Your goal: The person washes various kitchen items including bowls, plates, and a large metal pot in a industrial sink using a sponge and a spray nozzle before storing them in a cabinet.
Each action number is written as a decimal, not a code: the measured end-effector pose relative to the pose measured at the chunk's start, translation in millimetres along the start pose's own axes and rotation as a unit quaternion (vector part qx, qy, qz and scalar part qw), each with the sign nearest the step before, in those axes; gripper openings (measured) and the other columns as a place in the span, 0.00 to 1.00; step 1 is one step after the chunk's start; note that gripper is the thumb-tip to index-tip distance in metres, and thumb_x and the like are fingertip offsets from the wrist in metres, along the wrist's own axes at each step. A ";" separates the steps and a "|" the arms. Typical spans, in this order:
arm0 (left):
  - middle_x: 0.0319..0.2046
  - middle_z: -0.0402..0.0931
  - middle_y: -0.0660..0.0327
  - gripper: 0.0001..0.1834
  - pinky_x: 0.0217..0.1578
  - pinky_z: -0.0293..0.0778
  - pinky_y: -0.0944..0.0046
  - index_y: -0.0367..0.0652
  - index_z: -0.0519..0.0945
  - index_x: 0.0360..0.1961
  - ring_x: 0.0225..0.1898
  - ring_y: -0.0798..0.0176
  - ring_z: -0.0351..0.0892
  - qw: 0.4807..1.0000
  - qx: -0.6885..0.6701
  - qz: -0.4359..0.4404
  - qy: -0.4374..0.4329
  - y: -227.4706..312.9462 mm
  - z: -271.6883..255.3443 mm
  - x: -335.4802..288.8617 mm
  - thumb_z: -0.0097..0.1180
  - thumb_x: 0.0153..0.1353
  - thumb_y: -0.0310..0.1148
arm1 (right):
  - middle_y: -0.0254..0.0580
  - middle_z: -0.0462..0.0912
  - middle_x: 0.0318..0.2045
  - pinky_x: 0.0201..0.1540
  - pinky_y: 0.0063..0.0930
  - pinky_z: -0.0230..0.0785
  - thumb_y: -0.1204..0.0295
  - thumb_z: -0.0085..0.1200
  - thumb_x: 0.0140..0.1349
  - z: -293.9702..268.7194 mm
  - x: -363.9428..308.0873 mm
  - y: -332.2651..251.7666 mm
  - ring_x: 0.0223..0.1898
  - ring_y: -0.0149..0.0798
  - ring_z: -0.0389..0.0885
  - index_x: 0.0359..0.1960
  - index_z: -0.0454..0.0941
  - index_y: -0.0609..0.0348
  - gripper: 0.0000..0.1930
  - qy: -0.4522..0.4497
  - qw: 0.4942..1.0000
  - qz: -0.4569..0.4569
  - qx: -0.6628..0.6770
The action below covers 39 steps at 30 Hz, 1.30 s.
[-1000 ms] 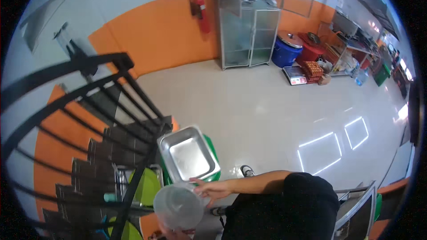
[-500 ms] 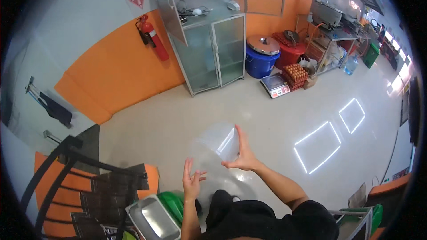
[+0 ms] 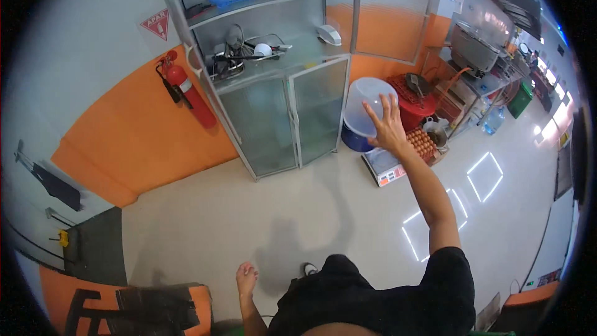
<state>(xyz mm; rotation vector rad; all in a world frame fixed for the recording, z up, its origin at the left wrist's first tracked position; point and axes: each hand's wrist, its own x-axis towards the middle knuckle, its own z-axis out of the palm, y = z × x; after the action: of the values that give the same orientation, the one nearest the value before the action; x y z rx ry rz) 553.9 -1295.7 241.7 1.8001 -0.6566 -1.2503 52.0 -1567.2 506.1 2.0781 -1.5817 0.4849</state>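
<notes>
Swung outward and rightward, the clear plastic tub (image 3: 358, 107) now covers part of the blue bucket (image 3: 356, 142), gripped in my spread right hand (image 3: 388, 127) — probably light, slick, best held by its rim — while my left hand (image 3: 247, 277) curls loosely, empty.

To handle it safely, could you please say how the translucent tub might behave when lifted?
The translucent tub is probably light, as its wall looks thin. Its round body may roll if tipped; its smooth-looking surface could slip under the right hand.
</notes>
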 end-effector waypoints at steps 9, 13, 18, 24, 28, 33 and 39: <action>0.48 0.74 0.48 0.20 0.40 0.74 0.62 0.34 0.70 0.53 0.37 0.56 0.79 0.971 0.177 0.121 0.109 135.9 113.7 88.6 0.51 0.61 0.30 | 0.51 0.49 0.65 0.60 0.65 0.50 0.61 0.74 0.30 202.7 304.4 79.3 0.67 0.63 0.42 0.68 0.46 0.27 0.60 0.025 0.999 -0.020 0.001; 0.46 0.74 0.50 0.20 0.36 0.75 0.58 0.32 0.71 0.52 0.38 0.55 0.79 0.954 0.069 0.059 0.286 74.4 134.6 97.2 0.50 0.61 0.31 | 0.48 0.44 0.68 0.61 0.65 0.49 0.64 0.74 0.31 280.7 406.6 92.5 0.69 0.60 0.38 0.68 0.44 0.24 0.61 -0.104 0.994 -0.008 0.009; 0.47 0.71 0.53 0.17 0.40 0.74 0.54 0.40 0.72 0.49 0.47 0.52 0.74 0.896 -0.210 -0.119 0.373 46.1 183.7 33.0 0.48 0.63 0.39 | 0.52 0.53 0.66 0.66 0.50 0.48 0.86 0.46 0.47 369.8 491.0 107.8 0.68 0.59 0.48 0.65 0.57 0.28 0.43 0.031 0.994 -0.076 0.077; 0.33 0.74 0.55 0.16 0.20 0.72 0.54 0.36 0.74 0.44 0.31 0.53 0.78 0.674 -0.321 -0.404 0.529 -133.3 311.5 -140.2 0.48 0.59 0.34 | 0.55 0.65 0.53 0.56 0.42 0.62 0.76 0.47 0.56 343.6 466.8 19.5 0.54 0.51 0.63 0.57 0.66 0.55 0.23 0.234 0.961 -0.114 0.091; 0.27 0.75 0.60 0.08 0.19 0.71 0.55 0.47 0.76 0.29 0.25 0.56 0.77 0.567 -0.414 -0.442 0.558 -169.9 419.4 -209.3 0.51 0.58 0.38 | 0.50 0.71 0.42 0.47 0.37 0.71 0.69 0.48 0.65 316.1 309.4 -36.1 0.43 0.43 0.71 0.50 0.67 0.69 0.17 0.266 0.909 -0.064 0.313; 0.30 0.76 0.59 0.08 0.22 0.72 0.54 0.44 0.75 0.36 0.27 0.55 0.79 0.413 -0.526 -0.447 0.595 -168.0 491.5 -238.9 0.46 0.61 0.35 | 0.41 0.75 0.35 0.35 0.28 0.68 0.77 0.54 0.57 244.6 73.7 -231.8 0.32 0.36 0.73 0.38 0.77 0.62 0.07 -0.260 0.612 -0.290 0.688; 0.28 0.77 0.59 0.11 0.16 0.71 0.63 0.38 0.77 0.37 0.23 0.60 0.80 0.359 -0.528 -0.352 0.685 -213.1 463.4 -293.8 0.45 0.58 0.31 | 0.45 0.81 0.23 0.32 0.32 0.70 0.67 0.52 0.59 115.9 -34.1 -402.3 0.25 0.44 0.79 0.30 0.80 0.61 0.10 -0.366 0.490 -0.536 0.582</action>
<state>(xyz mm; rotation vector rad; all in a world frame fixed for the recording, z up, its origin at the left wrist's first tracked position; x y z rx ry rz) 7.2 -1108.1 130.5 1.1249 1.6822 0.0676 429.3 -1519.3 327.8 4.0058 0.6278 0.0751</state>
